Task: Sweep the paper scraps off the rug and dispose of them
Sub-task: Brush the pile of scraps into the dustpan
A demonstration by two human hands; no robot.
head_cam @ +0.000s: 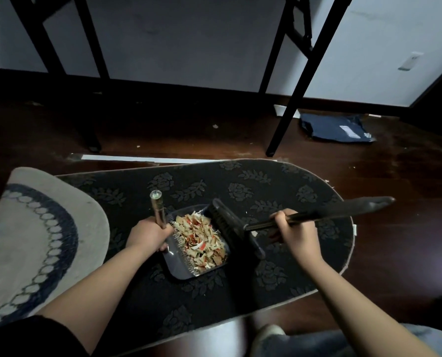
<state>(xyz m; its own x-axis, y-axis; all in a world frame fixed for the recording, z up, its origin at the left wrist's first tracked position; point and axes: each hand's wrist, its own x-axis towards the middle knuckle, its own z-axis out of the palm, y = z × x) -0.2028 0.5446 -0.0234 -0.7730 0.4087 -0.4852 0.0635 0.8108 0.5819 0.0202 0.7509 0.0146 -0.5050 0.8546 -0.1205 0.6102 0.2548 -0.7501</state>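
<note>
Head view, tan, white and red paper scraps (202, 239) heaped in grey plastic dustpan (178, 265) on dark floral rug (279, 191), my left hand (148, 234) gripping its metal handle (158, 211), right hand (296, 234) gripping black brush (230, 225) at the dustpan's right edge.

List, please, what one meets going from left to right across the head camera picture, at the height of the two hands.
Pale round rug → left hand gripping the dustpan handle → dustpan holding paper scraps → brush head → right hand gripping the brush handle → dark wooden floor.
</note>
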